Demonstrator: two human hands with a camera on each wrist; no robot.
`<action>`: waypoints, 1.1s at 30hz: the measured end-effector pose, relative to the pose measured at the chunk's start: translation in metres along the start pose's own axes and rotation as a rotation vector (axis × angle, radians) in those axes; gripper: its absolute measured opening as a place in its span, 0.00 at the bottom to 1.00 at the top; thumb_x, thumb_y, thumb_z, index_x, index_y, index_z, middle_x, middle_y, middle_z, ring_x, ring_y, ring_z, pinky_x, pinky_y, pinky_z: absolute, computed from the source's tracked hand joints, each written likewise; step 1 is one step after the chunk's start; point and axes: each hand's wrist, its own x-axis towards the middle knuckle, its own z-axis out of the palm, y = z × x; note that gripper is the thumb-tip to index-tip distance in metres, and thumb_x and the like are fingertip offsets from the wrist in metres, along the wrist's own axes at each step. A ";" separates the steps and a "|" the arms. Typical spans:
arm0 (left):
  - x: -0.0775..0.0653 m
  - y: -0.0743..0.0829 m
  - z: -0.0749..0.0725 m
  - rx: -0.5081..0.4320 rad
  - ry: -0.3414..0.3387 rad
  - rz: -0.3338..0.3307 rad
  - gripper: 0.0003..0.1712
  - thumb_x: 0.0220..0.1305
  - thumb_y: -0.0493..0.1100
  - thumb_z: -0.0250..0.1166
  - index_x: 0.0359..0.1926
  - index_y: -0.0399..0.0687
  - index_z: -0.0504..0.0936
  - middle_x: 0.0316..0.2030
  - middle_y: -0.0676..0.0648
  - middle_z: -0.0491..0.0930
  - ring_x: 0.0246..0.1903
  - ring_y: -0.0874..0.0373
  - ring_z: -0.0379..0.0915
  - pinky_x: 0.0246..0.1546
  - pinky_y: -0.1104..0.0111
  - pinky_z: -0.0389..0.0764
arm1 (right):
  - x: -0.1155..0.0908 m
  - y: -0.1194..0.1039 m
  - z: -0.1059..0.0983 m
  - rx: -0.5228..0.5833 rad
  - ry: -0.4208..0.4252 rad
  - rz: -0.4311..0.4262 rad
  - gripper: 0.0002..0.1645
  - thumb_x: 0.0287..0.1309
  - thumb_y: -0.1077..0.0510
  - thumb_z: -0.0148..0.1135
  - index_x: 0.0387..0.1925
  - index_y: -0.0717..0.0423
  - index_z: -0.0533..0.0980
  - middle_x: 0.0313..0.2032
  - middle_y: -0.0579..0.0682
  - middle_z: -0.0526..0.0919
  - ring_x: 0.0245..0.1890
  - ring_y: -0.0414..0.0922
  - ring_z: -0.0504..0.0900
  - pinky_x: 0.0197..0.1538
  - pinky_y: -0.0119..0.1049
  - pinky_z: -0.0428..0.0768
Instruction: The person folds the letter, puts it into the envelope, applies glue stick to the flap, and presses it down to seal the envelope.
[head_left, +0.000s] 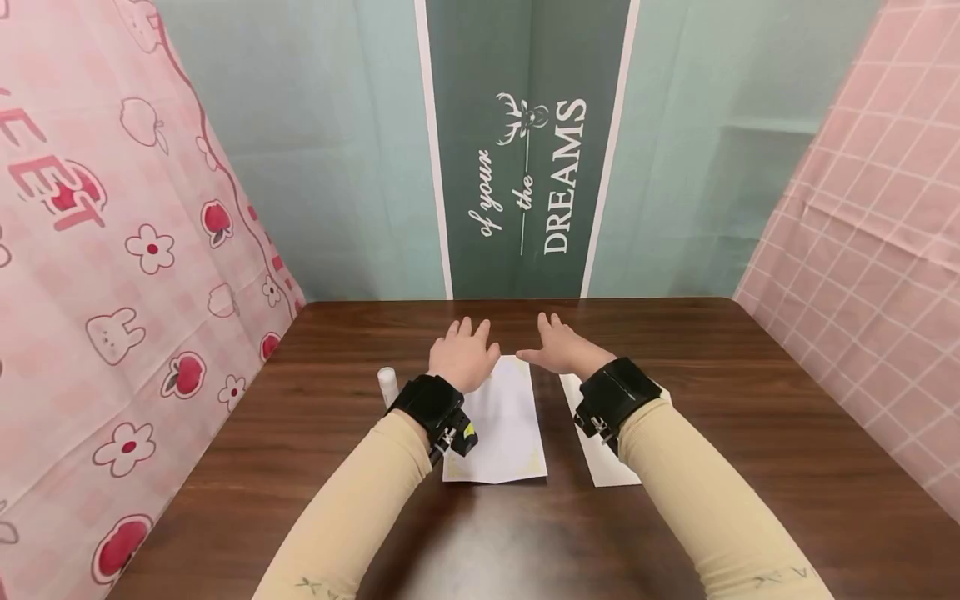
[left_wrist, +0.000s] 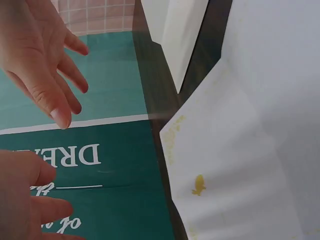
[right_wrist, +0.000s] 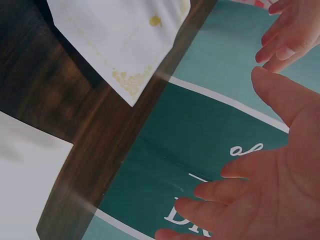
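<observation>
Both hands reach forward over the table, fingers spread and holding nothing. In the head view the left hand (head_left: 463, 358) overlaps the upper left of a white sheet of paper (head_left: 506, 425) with faint yellow corner decoration. The right hand (head_left: 562, 346) is just beyond that sheet's top right corner, thumb pointing inward. A second pale sheet (head_left: 609, 454) lies under the right wrist, partly hidden by it. In the left wrist view the decorated sheet (left_wrist: 225, 150) shows creases and a small yellow mark. The right wrist view shows the right palm (right_wrist: 270, 195) with its fingers apart.
A white capped tube (head_left: 387, 383) stands left of the left wrist, its lower part hidden. The dark wooden table (head_left: 720, 500) meets a green printed curtain (head_left: 517, 275) at the back. Pink cloths hang at the left (head_left: 150, 333) and right (head_left: 870, 275).
</observation>
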 end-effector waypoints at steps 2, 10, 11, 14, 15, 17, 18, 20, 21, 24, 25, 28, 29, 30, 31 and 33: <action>-0.001 -0.002 0.002 -0.007 0.004 0.004 0.32 0.71 0.57 0.42 0.70 0.51 0.56 0.68 0.40 0.55 0.67 0.47 0.49 0.61 0.52 0.60 | 0.001 0.002 0.002 0.017 -0.009 -0.016 0.52 0.63 0.42 0.52 0.68 0.72 0.38 0.68 0.71 0.39 0.68 0.64 0.44 0.64 0.56 0.53; -0.007 -0.008 0.009 -0.072 0.013 0.017 0.30 0.71 0.55 0.44 0.70 0.49 0.59 0.67 0.40 0.59 0.66 0.46 0.53 0.60 0.53 0.62 | 0.003 0.008 0.009 0.098 -0.030 -0.049 0.52 0.63 0.43 0.53 0.68 0.72 0.39 0.68 0.71 0.40 0.69 0.62 0.43 0.64 0.56 0.53; -0.008 -0.009 0.010 -0.080 0.015 0.016 0.30 0.71 0.54 0.45 0.69 0.49 0.59 0.66 0.40 0.59 0.66 0.46 0.53 0.60 0.53 0.62 | 0.003 0.009 0.010 0.101 -0.033 -0.051 0.52 0.63 0.43 0.53 0.68 0.72 0.39 0.68 0.71 0.40 0.69 0.61 0.43 0.64 0.56 0.53; -0.010 -0.014 0.014 -0.106 0.025 0.016 0.30 0.71 0.54 0.45 0.69 0.49 0.60 0.66 0.40 0.60 0.66 0.46 0.54 0.60 0.53 0.62 | 0.003 0.008 0.014 0.107 -0.038 -0.060 0.52 0.63 0.43 0.53 0.68 0.72 0.40 0.68 0.70 0.42 0.69 0.61 0.43 0.64 0.55 0.53; -0.011 -0.015 0.015 -0.116 0.030 0.018 0.30 0.70 0.53 0.45 0.69 0.48 0.60 0.66 0.39 0.60 0.66 0.46 0.54 0.60 0.53 0.62 | 0.003 0.008 0.015 0.110 -0.040 -0.063 0.52 0.63 0.43 0.53 0.68 0.72 0.40 0.68 0.70 0.42 0.69 0.60 0.43 0.64 0.55 0.53; -0.012 -0.019 0.019 -0.131 0.030 0.020 0.30 0.70 0.53 0.45 0.69 0.48 0.60 0.66 0.39 0.60 0.66 0.45 0.54 0.60 0.53 0.61 | 0.002 0.008 0.019 0.115 -0.044 -0.066 0.52 0.62 0.43 0.54 0.68 0.72 0.41 0.68 0.70 0.43 0.69 0.60 0.43 0.64 0.55 0.53; -0.013 -0.020 0.021 -0.139 0.030 0.021 0.30 0.70 0.53 0.44 0.69 0.48 0.60 0.66 0.39 0.60 0.66 0.45 0.54 0.60 0.53 0.61 | 0.002 0.008 0.021 0.117 -0.046 -0.068 0.52 0.62 0.43 0.54 0.68 0.72 0.41 0.68 0.70 0.43 0.69 0.60 0.44 0.64 0.55 0.53; -0.015 -0.022 0.025 -0.159 0.024 0.020 0.30 0.70 0.53 0.44 0.69 0.49 0.59 0.66 0.39 0.59 0.66 0.46 0.53 0.61 0.53 0.60 | 0.002 0.010 0.025 0.118 -0.051 -0.069 0.52 0.62 0.42 0.53 0.68 0.73 0.42 0.68 0.70 0.44 0.69 0.61 0.44 0.64 0.55 0.53; -0.015 -0.023 0.026 -0.167 0.018 0.020 0.30 0.70 0.53 0.44 0.69 0.48 0.59 0.67 0.39 0.59 0.66 0.46 0.53 0.60 0.53 0.61 | 0.002 0.011 0.026 0.123 -0.054 -0.068 0.52 0.62 0.42 0.53 0.68 0.73 0.42 0.68 0.70 0.45 0.69 0.61 0.44 0.64 0.55 0.52; -0.015 -0.026 0.030 -0.211 0.004 0.013 0.31 0.70 0.54 0.44 0.70 0.49 0.58 0.67 0.39 0.58 0.66 0.46 0.54 0.59 0.53 0.63 | 0.003 0.015 0.030 0.128 -0.060 -0.056 0.51 0.63 0.42 0.52 0.68 0.73 0.42 0.68 0.70 0.45 0.69 0.61 0.45 0.65 0.55 0.52; -0.015 -0.027 0.031 -0.232 0.000 0.010 0.31 0.70 0.54 0.44 0.70 0.48 0.58 0.67 0.39 0.58 0.65 0.46 0.55 0.58 0.53 0.64 | 0.003 0.016 0.031 0.131 -0.061 -0.053 0.51 0.63 0.42 0.52 0.68 0.73 0.43 0.68 0.70 0.45 0.69 0.61 0.45 0.65 0.55 0.52; -0.015 -0.030 0.035 -0.303 -0.008 0.001 0.31 0.71 0.54 0.44 0.70 0.48 0.57 0.67 0.39 0.58 0.64 0.46 0.56 0.57 0.52 0.65 | 0.004 0.020 0.035 0.148 -0.065 -0.048 0.50 0.63 0.43 0.52 0.68 0.73 0.43 0.68 0.71 0.46 0.68 0.62 0.46 0.65 0.55 0.52; -0.015 -0.032 0.037 -0.327 -0.009 -0.002 0.31 0.71 0.54 0.45 0.70 0.47 0.57 0.67 0.38 0.58 0.64 0.45 0.57 0.57 0.52 0.65 | 0.005 0.021 0.036 0.154 -0.065 -0.050 0.49 0.64 0.44 0.52 0.68 0.74 0.43 0.68 0.71 0.46 0.68 0.62 0.46 0.65 0.54 0.52; -0.015 -0.033 0.038 -0.354 -0.008 -0.003 0.31 0.71 0.53 0.45 0.70 0.46 0.58 0.67 0.38 0.58 0.64 0.45 0.57 0.57 0.51 0.64 | 0.005 0.023 0.038 0.159 -0.064 -0.054 0.49 0.64 0.44 0.52 0.67 0.74 0.43 0.67 0.71 0.46 0.68 0.62 0.47 0.65 0.54 0.52; -0.016 -0.035 0.040 -0.375 -0.007 -0.003 0.31 0.71 0.53 0.45 0.70 0.46 0.57 0.67 0.38 0.57 0.64 0.45 0.57 0.58 0.51 0.64 | 0.005 0.025 0.040 0.167 -0.066 -0.056 0.48 0.64 0.45 0.52 0.67 0.75 0.43 0.67 0.71 0.47 0.68 0.62 0.47 0.65 0.54 0.51; -0.016 -0.039 0.044 -0.408 -0.004 -0.005 0.31 0.71 0.52 0.46 0.70 0.45 0.57 0.67 0.37 0.57 0.64 0.45 0.56 0.58 0.51 0.63 | 0.006 0.028 0.043 0.174 -0.067 -0.060 0.48 0.64 0.45 0.51 0.66 0.76 0.44 0.67 0.72 0.48 0.68 0.62 0.48 0.65 0.53 0.51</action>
